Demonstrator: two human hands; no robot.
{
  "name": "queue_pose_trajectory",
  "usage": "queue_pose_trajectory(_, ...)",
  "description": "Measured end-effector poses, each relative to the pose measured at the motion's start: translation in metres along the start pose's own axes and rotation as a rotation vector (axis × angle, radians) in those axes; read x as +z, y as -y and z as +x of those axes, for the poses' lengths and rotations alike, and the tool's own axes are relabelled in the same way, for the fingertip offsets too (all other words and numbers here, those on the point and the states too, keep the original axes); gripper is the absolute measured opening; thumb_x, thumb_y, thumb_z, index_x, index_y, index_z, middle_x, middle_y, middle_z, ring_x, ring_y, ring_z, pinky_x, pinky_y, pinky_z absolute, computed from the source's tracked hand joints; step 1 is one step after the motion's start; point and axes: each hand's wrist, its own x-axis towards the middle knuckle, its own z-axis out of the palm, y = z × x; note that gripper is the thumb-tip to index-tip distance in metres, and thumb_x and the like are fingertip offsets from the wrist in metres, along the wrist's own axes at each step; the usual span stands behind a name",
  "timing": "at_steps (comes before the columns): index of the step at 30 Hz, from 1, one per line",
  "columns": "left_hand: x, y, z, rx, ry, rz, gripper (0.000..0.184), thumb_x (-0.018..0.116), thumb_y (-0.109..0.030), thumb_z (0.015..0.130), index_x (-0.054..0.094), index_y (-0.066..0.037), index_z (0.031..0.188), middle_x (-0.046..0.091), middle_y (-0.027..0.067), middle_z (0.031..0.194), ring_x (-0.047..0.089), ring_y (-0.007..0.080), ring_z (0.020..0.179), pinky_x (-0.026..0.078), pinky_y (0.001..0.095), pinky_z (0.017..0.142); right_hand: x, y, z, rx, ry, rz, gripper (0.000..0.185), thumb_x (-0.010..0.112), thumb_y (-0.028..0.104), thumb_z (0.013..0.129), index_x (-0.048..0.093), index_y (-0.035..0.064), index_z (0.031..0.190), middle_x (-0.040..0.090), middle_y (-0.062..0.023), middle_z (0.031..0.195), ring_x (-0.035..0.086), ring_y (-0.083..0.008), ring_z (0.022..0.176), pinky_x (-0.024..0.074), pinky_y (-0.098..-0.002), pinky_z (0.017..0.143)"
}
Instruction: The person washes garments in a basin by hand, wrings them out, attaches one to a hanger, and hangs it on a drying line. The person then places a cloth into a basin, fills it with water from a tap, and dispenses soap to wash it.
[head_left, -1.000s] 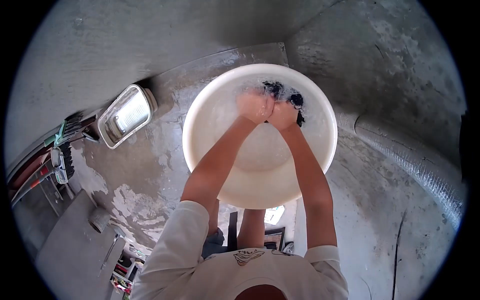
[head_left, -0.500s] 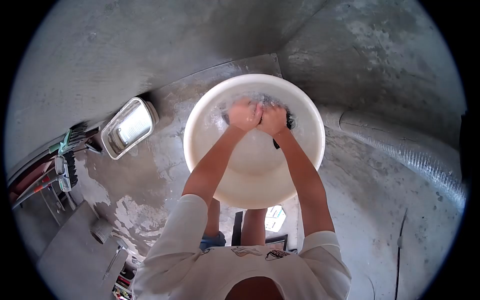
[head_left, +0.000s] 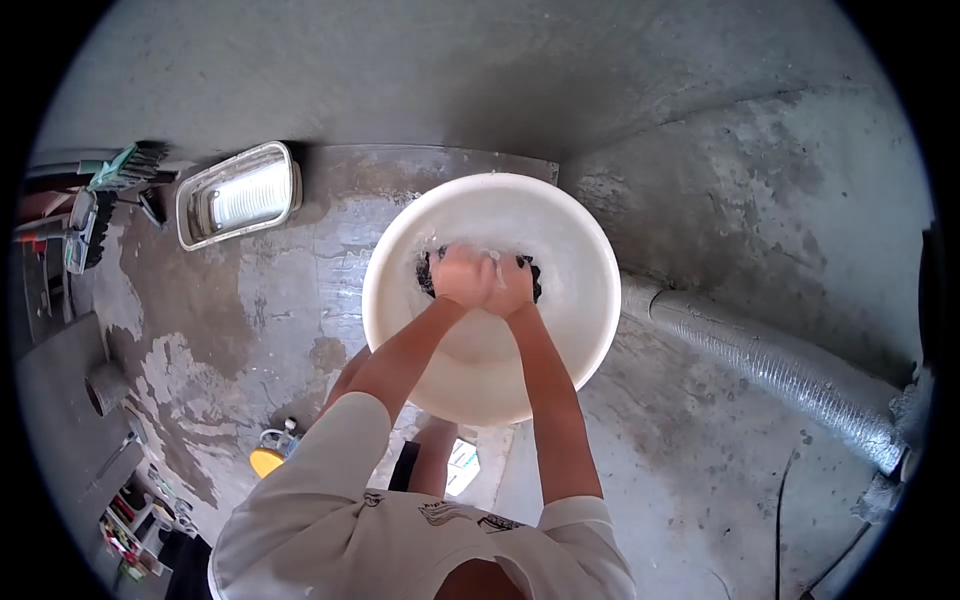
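Observation:
A large round white basin (head_left: 590,320) holds cloudy water. Inside it, left of centre, my left hand (head_left: 463,276) and my right hand (head_left: 508,286) are pressed side by side, closed on a wet dark cloth (head_left: 425,273). Parts of the cloth stick out at the left of my left hand and at the right of my right hand. The fingers are partly blurred and hidden by splashing water.
On the wet concrete floor at the upper left lies a rectangular tub (head_left: 240,195). Brushes (head_left: 130,168) and handled tools stand at the far left. A foil-wrapped pipe (head_left: 770,360) runs along the right wall. A yellow round object (head_left: 266,461) lies at the lower left.
Both hands have come nearer my body with the dark cloth, from the basin's far side toward its middle. The view has turned and shifted, and the yellow object has come into sight.

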Motion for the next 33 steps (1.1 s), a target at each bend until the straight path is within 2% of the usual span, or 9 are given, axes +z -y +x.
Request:
queue_pose_trajectory(3, -0.022, 0.004, 0.037, -0.136, 0.343, -0.242, 0.03, 0.047, -0.036, 0.073, 0.06, -0.009, 0.075, 0.057, 0.0078, 0.072, 0.054, 0.0273, 0.068, 0.038, 0.0413, 0.064, -0.019, 0.018, 0.003, 0.123, 0.162, -0.058, 0.035, 0.057, 0.031, 0.065, 0.051, 0.0082, 0.091, 0.046, -0.0123, 0.105, 0.039, -0.0321, 0.102, 0.0311, -0.0502, 0.079)
queue_pose_trajectory(5, -0.077, -0.001, 0.017, 0.118, 0.313, -0.234, 0.044, 0.05, -0.046, 0.07, 0.054, -0.014, 0.1, 0.053, 0.0105, 0.102, 0.046, 0.0267, 0.098, 0.032, 0.0507, 0.079, -0.031, 0.056, -0.03, 0.115, -0.149, 0.015, 0.049, 0.062, 0.037, 0.063, 0.048, 0.0067, 0.099, 0.044, -0.0151, 0.111, 0.035, -0.0354, 0.108, 0.0289, -0.0542, 0.08)
queue_pose_trajectory(11, -0.008, 0.021, -0.038, 0.044, -0.07, 0.068, 0.044, 0.049, -0.049, 0.069, 0.057, -0.018, 0.1, 0.044, 0.0083, 0.114, 0.027, 0.0323, 0.116, 0.022, 0.0616, 0.082, 0.064, 0.031, -0.029, -0.017, -0.586, -0.323, 0.067, 0.068, 0.039, 0.058, 0.041, 0.0065, 0.11, 0.044, -0.0141, 0.106, 0.038, -0.0383, 0.102, 0.0278, -0.0582, 0.073)
queue_pose_trajectory(16, 0.023, -0.002, 0.048, 0.022, 0.297, -0.216, 0.036, 0.048, -0.042, 0.073, 0.06, -0.01, 0.062, 0.054, 0.0032, 0.075, 0.051, 0.0215, 0.08, 0.039, 0.0398, 0.069, 0.034, -0.036, 0.01, 0.12, -0.347, 0.213, 0.043, 0.064, 0.03, 0.066, 0.047, 0.0034, 0.096, 0.052, -0.0096, 0.082, 0.05, -0.0268, 0.083, 0.0396, -0.0377, 0.066)
queue_pose_trajectory(19, -0.013, -0.016, 0.044, 0.315, -0.009, -0.174, 0.038, 0.052, -0.043, 0.071, 0.055, -0.009, 0.053, 0.054, 0.0017, 0.063, 0.052, 0.0215, 0.067, 0.04, 0.0359, 0.06, -0.024, 0.016, -0.01, 0.278, -0.403, 0.148, 0.037, 0.066, 0.024, 0.064, 0.045, 0.0046, 0.087, 0.052, -0.0107, 0.077, 0.05, -0.0308, 0.076, 0.0392, -0.0379, 0.062)
queue_pose_trajectory(21, -0.046, -0.019, 0.011, 0.266, 0.401, -0.34, 0.04, 0.055, -0.048, 0.067, 0.062, -0.011, 0.078, 0.056, 0.0086, 0.092, 0.05, 0.0269, 0.092, 0.037, 0.0477, 0.074, -0.019, 0.03, -0.05, 0.245, -0.409, 0.279, 0.048, 0.067, 0.026, 0.063, 0.044, 0.0029, 0.098, 0.051, -0.0148, 0.09, 0.047, -0.0335, 0.089, 0.0373, -0.0437, 0.072)
queue_pose_trajectory(26, -0.026, -0.006, -0.045, -0.173, 0.218, -0.086, 0.082, 0.053, -0.063, 0.061, 0.031, -0.021, 0.128, 0.009, 0.0138, 0.137, 0.007, 0.038, 0.124, 0.001, 0.0687, 0.084, 0.034, 0.03, -0.068, 0.135, -0.35, -0.087, 0.073, 0.06, 0.033, 0.066, 0.029, 0.0069, 0.127, 0.023, -0.0234, 0.127, 0.013, -0.0411, 0.121, 0.0065, -0.0611, 0.09)
queue_pose_trajectory(30, 0.049, -0.004, -0.003, 0.232, -0.135, -0.141, 0.038, 0.053, -0.044, 0.068, 0.062, -0.011, 0.084, 0.053, 0.0064, 0.096, 0.043, 0.025, 0.1, 0.029, 0.0484, 0.079, 0.048, -0.029, -0.012, 0.162, -0.629, -0.11, 0.05, 0.054, 0.024, 0.07, 0.045, 0.003, 0.114, 0.043, -0.013, 0.115, 0.031, -0.0344, 0.113, 0.0213, -0.056, 0.084)
queue_pose_trajectory(33, 0.023, -0.035, 0.073, 0.347, 0.3, -0.056, 0.032, 0.06, -0.038, 0.063, 0.061, -0.008, 0.075, 0.056, 0.0033, 0.085, 0.049, 0.0192, 0.085, 0.033, 0.0402, 0.068, 0.011, -0.04, -0.003, 0.194, -0.648, 0.361, 0.05, 0.058, 0.028, 0.066, 0.048, 0.0028, 0.108, 0.048, -0.0114, 0.105, 0.041, -0.0309, 0.101, 0.0288, -0.052, 0.078)
